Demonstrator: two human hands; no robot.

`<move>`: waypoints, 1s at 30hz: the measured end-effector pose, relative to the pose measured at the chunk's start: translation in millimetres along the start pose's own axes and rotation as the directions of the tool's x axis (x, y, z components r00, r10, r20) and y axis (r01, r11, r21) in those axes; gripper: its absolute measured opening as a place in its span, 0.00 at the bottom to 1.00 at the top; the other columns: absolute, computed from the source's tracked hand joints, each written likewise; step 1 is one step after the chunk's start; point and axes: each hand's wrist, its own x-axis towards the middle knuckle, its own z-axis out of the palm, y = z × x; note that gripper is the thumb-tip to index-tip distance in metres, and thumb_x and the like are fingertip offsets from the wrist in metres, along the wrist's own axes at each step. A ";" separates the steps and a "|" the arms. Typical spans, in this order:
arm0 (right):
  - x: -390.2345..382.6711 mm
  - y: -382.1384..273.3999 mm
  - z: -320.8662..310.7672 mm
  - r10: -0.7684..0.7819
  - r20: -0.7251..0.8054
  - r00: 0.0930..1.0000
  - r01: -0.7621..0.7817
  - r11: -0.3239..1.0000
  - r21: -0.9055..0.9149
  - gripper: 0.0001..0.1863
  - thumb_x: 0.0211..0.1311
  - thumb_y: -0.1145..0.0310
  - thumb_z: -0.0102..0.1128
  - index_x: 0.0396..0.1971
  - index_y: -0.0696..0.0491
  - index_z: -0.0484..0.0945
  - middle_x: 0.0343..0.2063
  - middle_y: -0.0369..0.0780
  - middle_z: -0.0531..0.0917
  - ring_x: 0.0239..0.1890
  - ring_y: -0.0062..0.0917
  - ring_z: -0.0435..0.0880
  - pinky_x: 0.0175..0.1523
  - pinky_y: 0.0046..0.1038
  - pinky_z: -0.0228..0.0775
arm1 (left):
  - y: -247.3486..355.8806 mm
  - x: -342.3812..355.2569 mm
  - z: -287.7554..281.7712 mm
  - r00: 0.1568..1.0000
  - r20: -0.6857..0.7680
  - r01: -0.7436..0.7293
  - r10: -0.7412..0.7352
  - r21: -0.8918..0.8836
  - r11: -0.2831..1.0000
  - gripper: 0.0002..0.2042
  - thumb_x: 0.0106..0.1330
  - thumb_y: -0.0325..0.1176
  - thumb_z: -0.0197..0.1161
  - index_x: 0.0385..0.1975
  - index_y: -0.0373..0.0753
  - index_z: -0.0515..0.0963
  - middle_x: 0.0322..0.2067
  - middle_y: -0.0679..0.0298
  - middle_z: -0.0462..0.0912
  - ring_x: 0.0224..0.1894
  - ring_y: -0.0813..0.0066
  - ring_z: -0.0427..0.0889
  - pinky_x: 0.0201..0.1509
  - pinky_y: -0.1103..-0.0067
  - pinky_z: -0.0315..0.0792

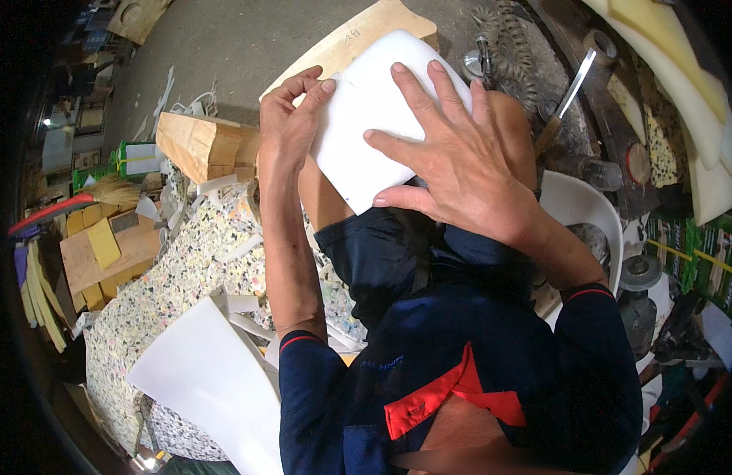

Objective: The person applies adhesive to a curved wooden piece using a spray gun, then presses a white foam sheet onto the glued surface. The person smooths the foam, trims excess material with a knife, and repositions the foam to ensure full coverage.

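A white foam-like pad (382,87) with rounded corners rests over my lap and against a pale shaped wooden piece (334,47). My left hand (293,111) is closed at the pad's left edge, thumb on the upper face and fingers curled at the rim. My right hand (461,154) lies flat across the pad with its fingers spread. Part of the pad's lower right is hidden under that hand. The underside of the pad does not show.
To the left stands a wooden block (204,146) beside a large speckled foam slab (176,277) with white offcuts. A white foam sheet (216,388) lies lower left. A knife (570,95) sits at the right, near a coiled hose (512,51) and yellowish foam sheets (667,47).
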 end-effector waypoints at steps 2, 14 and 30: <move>-0.5 0.0 1.2 0.005 0.006 1.000 -0.005 1.000 0.000 0.36 0.49 0.38 0.70 0.58 0.38 0.81 0.73 0.52 0.53 0.74 0.57 0.48 0.69 0.68 0.44 | -0.2 2.0 0.8 0.999 0.013 -0.048 0.048 -0.005 0.999 0.12 0.61 0.38 0.72 0.31 0.33 0.86 0.58 0.46 0.79 0.53 0.57 0.81 0.52 0.64 0.75; -0.3 -7.1 -1.5 -0.050 0.000 0.999 0.050 0.996 -0.072 0.41 0.53 0.34 0.64 0.59 0.49 0.78 0.69 0.55 0.61 0.72 0.55 0.53 0.70 0.68 0.38 | 7.1 11.9 10.6 0.989 0.145 -0.042 0.043 -0.013 0.999 0.12 0.63 0.36 0.71 0.36 0.32 0.86 0.54 0.52 0.82 0.45 0.72 0.83 0.44 0.79 0.78; 30.1 -42.6 24.1 -0.142 0.116 0.983 0.177 0.896 -0.408 0.55 0.58 0.25 0.47 0.64 0.66 0.67 0.63 0.54 0.72 0.70 0.43 0.67 0.76 0.58 0.31 | -0.1 -14.2 -23.2 0.922 -0.358 -0.168 0.150 -0.021 0.986 0.28 0.77 0.52 0.49 0.56 0.27 0.78 0.56 0.44 0.79 0.63 0.57 0.73 0.70 0.67 0.60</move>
